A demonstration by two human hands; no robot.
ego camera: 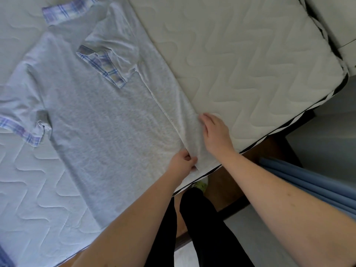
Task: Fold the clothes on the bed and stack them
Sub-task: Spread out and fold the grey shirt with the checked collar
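A light grey T-shirt [92,116] with plaid-trimmed collar and sleeve cuffs lies flat on the quilted white mattress [240,54]. Its right side is folded inward, the plaid cuff [102,66] lying on the chest. The other sleeve [21,120] sticks out at the left. My left hand [182,163] pinches the hem corner of the folded strip near the bed's edge. My right hand [215,132] rests on the folded edge just above, its fingers bent over the cloth.
The mattress edge with dark piping runs diagonally at the lower right. Beyond it are a wooden floor, my dark trouser legs [204,228] and blue fabric [316,182]. A second white mattress piece [339,18] sits at the top right.
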